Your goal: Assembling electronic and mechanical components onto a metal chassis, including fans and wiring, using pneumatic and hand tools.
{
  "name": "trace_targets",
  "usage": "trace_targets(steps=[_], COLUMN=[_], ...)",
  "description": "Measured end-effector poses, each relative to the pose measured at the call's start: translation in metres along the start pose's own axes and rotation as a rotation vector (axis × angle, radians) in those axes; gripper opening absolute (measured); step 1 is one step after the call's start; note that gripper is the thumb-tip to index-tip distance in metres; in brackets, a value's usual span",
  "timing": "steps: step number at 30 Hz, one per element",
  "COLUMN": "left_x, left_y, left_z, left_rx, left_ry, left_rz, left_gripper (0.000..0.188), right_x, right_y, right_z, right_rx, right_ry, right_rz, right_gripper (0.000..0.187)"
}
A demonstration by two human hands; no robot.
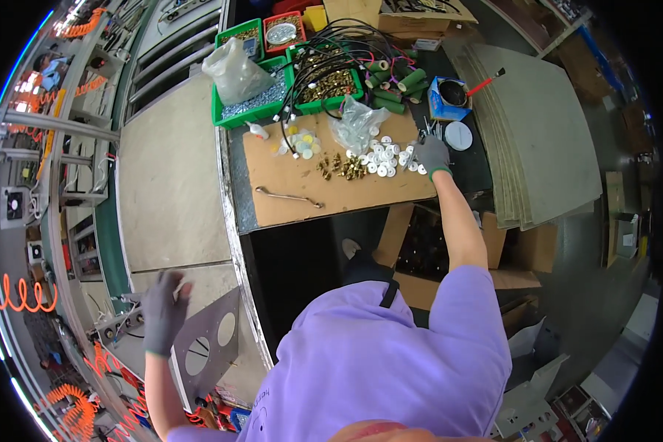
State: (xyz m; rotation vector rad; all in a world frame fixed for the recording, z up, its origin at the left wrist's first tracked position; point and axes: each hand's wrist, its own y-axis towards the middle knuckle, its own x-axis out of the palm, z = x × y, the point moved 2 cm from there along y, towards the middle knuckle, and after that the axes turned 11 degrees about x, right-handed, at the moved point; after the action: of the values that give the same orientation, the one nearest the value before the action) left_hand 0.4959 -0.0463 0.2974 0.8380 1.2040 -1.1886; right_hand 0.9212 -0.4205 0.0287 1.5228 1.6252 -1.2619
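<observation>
My right hand (432,153), in a grey glove, reaches to the right end of a cardboard sheet (361,194) on the bench. Its fingers are drawn together and bent down among loose screws (436,130), beside a pile of white round washers (383,158); what they pinch is hidden. Off to the left, my left hand (166,309) is gloved too. Its thumb and fingers are apart, with nothing seen between them. It is beside the upper edge of a grey metal panel (199,331) with two large round holes; whether it touches the panel I cannot tell.
Brass fittings (351,168), a wrench (289,197) and a clear plastic bag (357,124) lie on the cardboard. Behind stand green bins (244,118) of small parts, black cables (309,55) and green cylinders (387,103). A blue box (449,110) and stacked boards (549,140) are at right.
</observation>
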Motion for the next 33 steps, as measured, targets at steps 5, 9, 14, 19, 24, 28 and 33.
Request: trace_targets(steps=[5,9,14,19,24,28,33], left_x=[0.063,0.126,0.188,0.251,0.283,0.270,0.268], left_y=[0.112,0.174,0.244,0.292,0.307,0.332,0.344], left_z=[0.061,0.096,0.128,0.116,0.061,0.050,0.055], left_rx=[0.413,0.489,0.457,0.462,0.225,0.252,0.349], left_ry=[-0.066,-0.148,-0.314,-0.355,-0.275,-0.283,-0.147], left_rz=[-0.067,-0.098,-0.066,-0.073,0.058,0.022,-0.117], left_gripper=[0.020,0.021,0.019,0.016,0.017,0.020,0.023], right_x=[0.014,0.009,-0.002,-0.016,-0.010,0.000,0.002], right_y=[0.022,0.024,0.008,-0.047,-0.100,-0.123,-0.138], right_z=[0.002,0.004,0.018,0.009,0.006,-0.009,-0.041], right_rx=[0.001,0.080,0.261,0.125,0.178,0.161,0.251], right_ry=[-0.190,-0.046,0.593,1.082,1.094,1.033,1.291], right_rz=[-0.179,-0.194,-0.336,-0.367,-0.513,-0.456,-0.503], right_gripper=[0.032,0.032,0.029,0.021,0.021,0.018,0.015])
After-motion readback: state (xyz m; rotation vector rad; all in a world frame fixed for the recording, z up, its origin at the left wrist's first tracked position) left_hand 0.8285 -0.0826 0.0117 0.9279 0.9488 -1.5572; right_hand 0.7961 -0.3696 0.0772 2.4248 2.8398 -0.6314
